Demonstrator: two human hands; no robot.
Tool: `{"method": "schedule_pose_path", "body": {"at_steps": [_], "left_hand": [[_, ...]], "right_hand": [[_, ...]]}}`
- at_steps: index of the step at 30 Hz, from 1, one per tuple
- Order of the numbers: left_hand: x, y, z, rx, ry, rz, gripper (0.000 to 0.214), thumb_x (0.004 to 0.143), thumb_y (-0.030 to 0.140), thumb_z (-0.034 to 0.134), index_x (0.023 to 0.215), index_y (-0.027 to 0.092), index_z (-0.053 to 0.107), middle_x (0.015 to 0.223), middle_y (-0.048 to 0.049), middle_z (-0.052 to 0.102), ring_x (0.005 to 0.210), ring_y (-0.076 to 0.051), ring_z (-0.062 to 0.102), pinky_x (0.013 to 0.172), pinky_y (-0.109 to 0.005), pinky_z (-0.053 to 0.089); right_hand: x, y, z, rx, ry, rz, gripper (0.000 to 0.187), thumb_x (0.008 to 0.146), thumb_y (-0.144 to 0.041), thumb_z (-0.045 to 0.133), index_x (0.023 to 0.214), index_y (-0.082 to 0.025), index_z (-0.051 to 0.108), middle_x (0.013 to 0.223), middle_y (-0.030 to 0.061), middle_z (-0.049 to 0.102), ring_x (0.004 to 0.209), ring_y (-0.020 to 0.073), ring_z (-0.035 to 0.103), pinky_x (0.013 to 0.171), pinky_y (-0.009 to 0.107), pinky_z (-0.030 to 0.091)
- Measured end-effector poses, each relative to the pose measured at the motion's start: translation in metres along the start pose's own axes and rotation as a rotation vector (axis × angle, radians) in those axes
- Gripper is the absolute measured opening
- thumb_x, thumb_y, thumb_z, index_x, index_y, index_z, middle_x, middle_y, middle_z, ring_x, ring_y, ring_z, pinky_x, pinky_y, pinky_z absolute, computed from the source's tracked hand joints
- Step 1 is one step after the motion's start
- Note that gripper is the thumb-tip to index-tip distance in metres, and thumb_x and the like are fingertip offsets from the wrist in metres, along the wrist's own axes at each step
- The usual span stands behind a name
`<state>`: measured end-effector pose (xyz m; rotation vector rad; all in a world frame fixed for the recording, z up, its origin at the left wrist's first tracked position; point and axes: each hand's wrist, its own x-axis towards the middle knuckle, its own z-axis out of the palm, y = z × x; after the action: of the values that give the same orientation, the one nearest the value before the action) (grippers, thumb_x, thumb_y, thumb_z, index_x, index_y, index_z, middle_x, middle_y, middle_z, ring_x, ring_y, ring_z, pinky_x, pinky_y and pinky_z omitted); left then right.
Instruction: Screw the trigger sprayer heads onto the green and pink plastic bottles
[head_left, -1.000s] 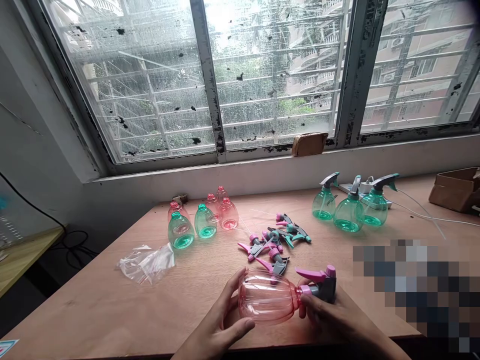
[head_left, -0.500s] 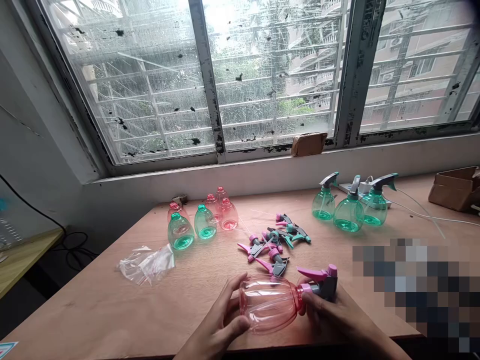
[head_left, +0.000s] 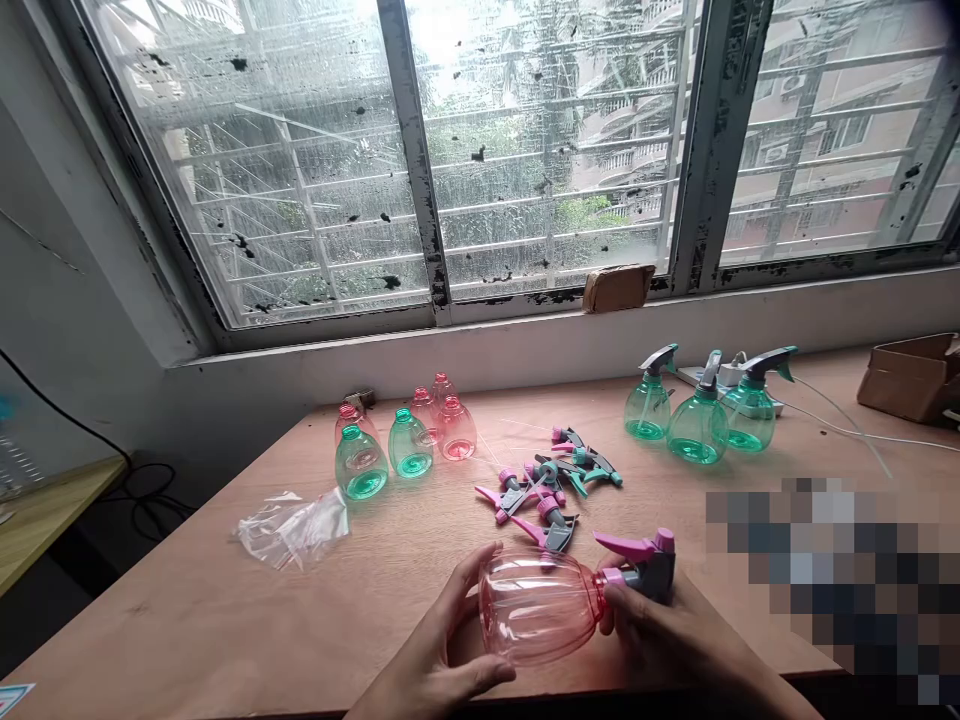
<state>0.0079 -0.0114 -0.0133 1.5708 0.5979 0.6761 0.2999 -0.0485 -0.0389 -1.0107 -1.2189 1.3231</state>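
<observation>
A clear red spray bottle (head_left: pixel 536 610) lies sideways at the front edge of the table, its base to the left. My left hand (head_left: pixel 450 640) cups the base, with the thumb below and the fingers behind it. At the bottle's neck sits a pink and grey trigger sprayer (head_left: pixel 651 568), its pink trigger facing up. My right hand (head_left: pixel 652 620) pinches the collar with thumb and fingers; part of its fingers is hidden behind the sprayer. Just beyond the bottle lie several loose trigger sprayers (head_left: pixel 555 527) in pink, green and grey.
Red bottles (head_left: pixel 457 430) and green bottles (head_left: pixel 362 463) without sprayers stand at the back left, near a crumpled plastic bag (head_left: pixel 296 530). Green bottles with sprayers (head_left: pixel 697 425) stand back right by a power strip (head_left: pixel 686 377). A cardboard box (head_left: pixel 911 380) sits far right.
My left thumb has shifted right along the underside of the bottle, and the left fingers have moved slightly. The right hand and sprayer look the same.
</observation>
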Motion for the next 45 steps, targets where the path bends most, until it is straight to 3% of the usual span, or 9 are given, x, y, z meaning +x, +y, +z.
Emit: {"method": "schedule_pose_path", "body": {"at_steps": [5, 9, 13, 17, 23, 32, 36, 39, 45], "left_hand": [[-0.005, 0.009, 0.001, 0.037, 0.0, -0.05, 0.074, 0.09, 0.043, 0.072, 0.154, 0.042, 0.034, 0.169, 0.0007, 0.029, 0.156, -0.028, 0.023, 0.129, -0.048, 0.018], [-0.007, 0.016, 0.002, 0.121, 0.057, -0.052, 0.063, 0.095, 0.06, 0.053, 0.153, 0.039, 0.038, 0.168, 0.0002, 0.031, 0.157, -0.031, 0.02, 0.129, -0.052, 0.01], [-0.005, 0.013, 0.001, 0.087, 0.08, -0.069, 0.056, 0.097, 0.054, 0.055, 0.15, 0.041, 0.043, 0.166, 0.0, 0.036, 0.155, -0.032, 0.027, 0.128, -0.053, 0.014], [-0.002, 0.002, -0.001, -0.074, 0.019, -0.032, 0.07, 0.092, 0.04, 0.07, 0.152, 0.046, 0.035, 0.169, 0.0017, 0.028, 0.155, -0.03, 0.026, 0.126, -0.05, 0.024], [-0.001, 0.0, 0.0, -0.032, -0.021, -0.011, 0.086, 0.085, 0.027, 0.08, 0.155, 0.042, 0.031, 0.168, -0.0016, 0.031, 0.153, -0.03, 0.031, 0.127, -0.049, 0.024], [-0.006, 0.005, -0.001, 0.089, 0.016, -0.045, 0.089, 0.085, 0.033, 0.08, 0.156, 0.044, 0.028, 0.17, 0.0016, 0.024, 0.156, -0.03, 0.024, 0.129, -0.049, 0.019], [-0.007, 0.009, 0.0, 0.049, 0.001, -0.045, 0.071, 0.093, 0.045, 0.067, 0.155, 0.044, 0.031, 0.17, 0.0027, 0.024, 0.157, -0.029, 0.021, 0.128, -0.049, 0.021], [-0.004, 0.009, 0.001, 0.009, 0.023, -0.048, 0.06, 0.098, 0.044, 0.061, 0.152, 0.045, 0.036, 0.169, 0.0037, 0.028, 0.157, -0.028, 0.022, 0.127, -0.048, 0.024], [0.0, 0.006, 0.002, -0.006, 0.01, -0.019, 0.08, 0.087, 0.036, 0.077, 0.154, 0.042, 0.033, 0.167, -0.0012, 0.034, 0.155, -0.03, 0.026, 0.128, -0.049, 0.021]], "right_hand": [[0.001, 0.001, 0.0, 0.033, -0.019, 0.0, 0.042, 0.084, -0.055, 0.074, 0.091, -0.017, 0.06, 0.064, 0.002, 0.074, 0.047, 0.0138, 0.061, 0.05, 0.027, 0.043], [0.001, 0.002, -0.001, 0.008, -0.029, -0.008, 0.04, 0.085, -0.054, 0.074, 0.091, -0.016, 0.062, 0.064, 0.0029, 0.075, 0.047, 0.0132, 0.06, 0.051, 0.027, 0.043], [0.001, 0.002, -0.002, -0.002, -0.032, -0.014, 0.04, 0.085, -0.054, 0.074, 0.093, -0.016, 0.062, 0.066, 0.0034, 0.075, 0.047, 0.0136, 0.06, 0.05, 0.027, 0.043], [0.001, 0.001, 0.0, -0.006, -0.012, -0.007, 0.041, 0.085, -0.056, 0.073, 0.092, -0.017, 0.062, 0.065, 0.0027, 0.075, 0.047, 0.014, 0.06, 0.049, 0.027, 0.043], [0.001, -0.001, 0.001, -0.043, 0.003, -0.009, 0.043, 0.085, -0.058, 0.071, 0.088, -0.016, 0.062, 0.065, 0.003, 0.074, 0.047, 0.0144, 0.059, 0.049, 0.028, 0.042], [0.002, 0.002, 0.0, -0.034, 0.008, -0.001, 0.047, 0.082, -0.062, 0.072, 0.089, -0.016, 0.063, 0.065, 0.0034, 0.074, 0.047, 0.0155, 0.059, 0.05, 0.029, 0.041], [0.001, 0.001, 0.001, -0.026, 0.001, 0.014, 0.046, 0.082, -0.061, 0.073, 0.089, -0.016, 0.063, 0.065, 0.0037, 0.074, 0.048, 0.0154, 0.059, 0.051, 0.029, 0.041], [0.0, -0.004, 0.002, -0.053, -0.01, 0.008, 0.044, 0.083, -0.06, 0.072, 0.086, -0.017, 0.064, 0.065, 0.0028, 0.073, 0.049, 0.0156, 0.059, 0.053, 0.029, 0.042], [-0.001, -0.01, 0.001, -0.152, -0.071, 0.027, 0.053, 0.087, -0.065, 0.064, 0.07, -0.015, 0.071, 0.051, 0.0007, 0.062, 0.053, 0.0176, 0.058, 0.058, 0.03, 0.041]]}}
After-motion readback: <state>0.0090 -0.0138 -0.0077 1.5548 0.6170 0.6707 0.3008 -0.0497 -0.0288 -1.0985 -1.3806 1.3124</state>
